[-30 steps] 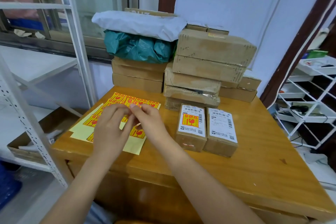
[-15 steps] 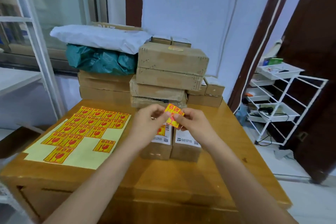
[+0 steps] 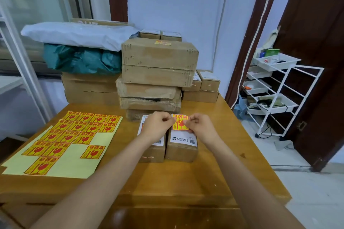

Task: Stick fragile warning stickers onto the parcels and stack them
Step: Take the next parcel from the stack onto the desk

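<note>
Two small parcels are sitting side by side on the table [image 3: 214, 176]. Sticker sheet [image 3: 61, 145] is lying at left. Left hand [image 3: 158, 126] is hovering over the left parcel [image 3: 153, 151], pinching the sticker's [image 3: 180, 122] left edge; right hand [image 3: 202, 128] is pinching its right edge, over the right parcel [image 3: 182, 147]. Stacked boxes [image 3: 158, 72] are standing behind.

The left hand [image 3: 157, 123] covers most of the left parcel's [image 3: 152, 151] label. The sticker's [image 3: 180, 122] edges hide under both hands' fingertips, and it masks the right parcel's [image 3: 181, 148] label top. Label print is too small to read.
</note>
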Demonstrator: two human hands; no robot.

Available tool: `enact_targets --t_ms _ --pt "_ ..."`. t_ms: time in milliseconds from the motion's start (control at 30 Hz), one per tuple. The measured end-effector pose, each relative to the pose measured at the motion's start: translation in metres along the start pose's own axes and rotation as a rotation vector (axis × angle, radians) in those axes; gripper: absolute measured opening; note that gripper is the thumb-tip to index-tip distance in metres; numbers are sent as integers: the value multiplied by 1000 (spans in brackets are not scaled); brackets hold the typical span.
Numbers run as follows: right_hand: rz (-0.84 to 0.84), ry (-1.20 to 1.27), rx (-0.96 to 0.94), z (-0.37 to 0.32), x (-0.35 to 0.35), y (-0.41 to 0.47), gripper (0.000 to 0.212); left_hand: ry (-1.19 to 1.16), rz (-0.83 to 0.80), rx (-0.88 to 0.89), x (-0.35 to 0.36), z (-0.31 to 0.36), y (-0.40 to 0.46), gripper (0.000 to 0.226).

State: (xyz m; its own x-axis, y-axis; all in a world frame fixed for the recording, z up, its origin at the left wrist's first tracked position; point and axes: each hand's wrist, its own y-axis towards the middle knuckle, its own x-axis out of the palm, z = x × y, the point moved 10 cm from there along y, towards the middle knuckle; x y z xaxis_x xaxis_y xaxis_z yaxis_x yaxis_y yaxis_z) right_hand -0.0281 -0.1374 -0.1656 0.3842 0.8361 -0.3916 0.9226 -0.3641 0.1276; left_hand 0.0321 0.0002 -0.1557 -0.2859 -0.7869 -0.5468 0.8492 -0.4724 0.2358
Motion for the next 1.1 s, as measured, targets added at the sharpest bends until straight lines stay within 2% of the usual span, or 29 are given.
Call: enact_targets --t_ms 67,200,367,600,767,1100 --pt "16 -29 -9 1 -1 -1 25 -11 -15 7 3 -4 -2 33" --pt "25 -88 -19 3 2 -3 31 -36 -36 27 5 -6 -1 25" --pt "75 -159 -32 6 1 -4 27 20 -37 31 9 -11 1 15" --pt "152 -259 -94 4 0 -8 30 141 -24 70 11 -6 0 20" --pt "235 -252 -150 2 -1 -15 22 236 -12 96 11 -2 0 20" --pt "215 -320 -184 2 3 -12 24 308 -40 103 14 2 -3 19"
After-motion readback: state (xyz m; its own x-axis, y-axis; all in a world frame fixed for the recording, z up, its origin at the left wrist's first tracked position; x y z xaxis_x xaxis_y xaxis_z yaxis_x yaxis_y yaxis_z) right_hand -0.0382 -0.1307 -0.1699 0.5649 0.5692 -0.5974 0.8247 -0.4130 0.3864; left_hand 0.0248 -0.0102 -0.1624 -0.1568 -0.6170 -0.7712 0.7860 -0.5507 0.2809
